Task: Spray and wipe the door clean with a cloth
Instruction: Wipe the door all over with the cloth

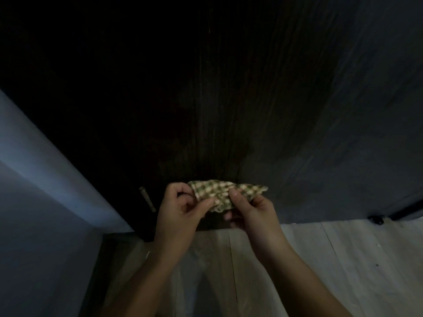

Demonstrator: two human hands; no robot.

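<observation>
1. Your two hands are close together at the lower centre of the frame, and both grip the cloth. The left hand [176, 209] pinches its left end with curled fingers. The right hand [249, 211] holds its middle, thumb on top and fingers underneath.
2. The cloth [219, 192], a green-and-cream check, is bunched into a loose fold between them, with its right tip sticking out free. It hangs just in front of the lower part of the door; whether it touches the wood cannot be told.
3. The door [206, 88] fills the upper and middle frame, dark and wood-grained. Duller patches show at its centre and right, but in this dim light they could be spray, dust or glare.
4. A small metal rod [147, 199], perhaps a bolt or handle, sits on the door just left of your left hand. Pale floor [320, 259] runs along the bottom, and a bluish wall [34, 179] stands at the left.
5. No spray bottle is in view, so the step in hand looks like readying the cloth, gathering it into a pad for wiping.
6. The next move calls for settling the cloth into one hand with a flat face outward. You would then press it to the door and stroke along the grain, keeping wide of the rod so the fabric does not snag.
</observation>
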